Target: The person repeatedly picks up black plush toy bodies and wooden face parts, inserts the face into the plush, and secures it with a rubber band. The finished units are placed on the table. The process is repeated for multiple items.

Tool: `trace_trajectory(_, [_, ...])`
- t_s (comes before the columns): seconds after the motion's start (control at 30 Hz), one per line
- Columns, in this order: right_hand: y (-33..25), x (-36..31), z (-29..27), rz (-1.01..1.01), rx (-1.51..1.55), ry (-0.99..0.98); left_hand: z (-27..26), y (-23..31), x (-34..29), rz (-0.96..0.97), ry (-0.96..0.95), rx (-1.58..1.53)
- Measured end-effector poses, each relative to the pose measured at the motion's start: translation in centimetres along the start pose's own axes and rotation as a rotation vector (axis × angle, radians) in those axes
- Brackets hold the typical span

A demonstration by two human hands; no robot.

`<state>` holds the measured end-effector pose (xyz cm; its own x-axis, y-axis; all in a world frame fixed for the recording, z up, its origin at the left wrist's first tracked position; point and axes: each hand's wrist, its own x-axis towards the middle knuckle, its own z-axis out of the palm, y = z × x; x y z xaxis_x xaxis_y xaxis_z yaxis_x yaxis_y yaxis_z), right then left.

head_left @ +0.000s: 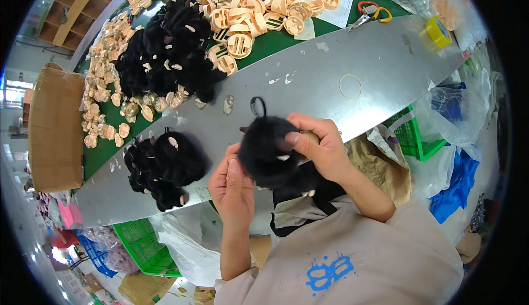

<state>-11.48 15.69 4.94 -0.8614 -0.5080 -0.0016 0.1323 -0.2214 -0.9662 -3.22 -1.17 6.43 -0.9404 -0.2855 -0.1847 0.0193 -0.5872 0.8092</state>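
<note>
A small black plush toy (268, 150) with a black loop (258, 107) at its top is held up between my two hands, over the near edge of the metal worktop. My right hand (325, 148) grips its right side, thumb pressed on the fur in front and a pale round part partly visible behind. On the other side, my left hand (231, 184) pinches the toy's lower left edge between thumb and fingers. Pale bits show on the toy's front and underside. Several similar black plush toys (184, 156) lie together on the metal to the left.
A heap of black plush (165, 52) and many beige round slotted parts (242, 16) cover the green tabletop. Scissors (374, 12), yellow tape (438, 31) and a rubber band (350, 86) lie on the metal worktop (308, 79). Green crates (146, 247) and a cardboard box (57, 129) stand around.
</note>
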Motion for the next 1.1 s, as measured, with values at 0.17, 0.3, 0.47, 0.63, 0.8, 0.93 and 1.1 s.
trace_trajectory(0.17, [0.9,-0.5,0.0,-0.041,-0.028,-0.156,0.4,-0.4,0.1,0.124,-0.034,0.318])
trace_trajectory(0.3, [0.5,-0.3,0.9,-0.172,-0.268,-0.085,-2.8,-1.3,-1.3,0.074,-0.172,0.475])
trace_trajectory(0.47, [0.7,-0.6,1.5,-0.041,-0.244,-0.100,-2.8,-0.9,-2.6,0.132,-0.065,0.239])
trace_trajectory(0.63, [3.1,-0.1,2.9,0.051,-0.025,-0.118,-4.2,-2.0,-3.7,-0.005,-0.057,-0.280])
trace_trajectory(0.8, [2.3,0.0,2.7,0.252,-0.005,-0.215,-3.7,-1.3,-3.0,-0.208,-0.121,-0.188])
trace_trajectory(0.93, [2.9,-0.4,2.9,0.230,0.042,-0.182,-6.1,-2.0,-3.5,-0.297,-0.187,-0.135])
trace_trajectory(1.1, [3.7,-1.1,2.6,0.297,0.051,-0.155,-6.0,-2.5,-4.7,-0.301,-0.141,-0.061])
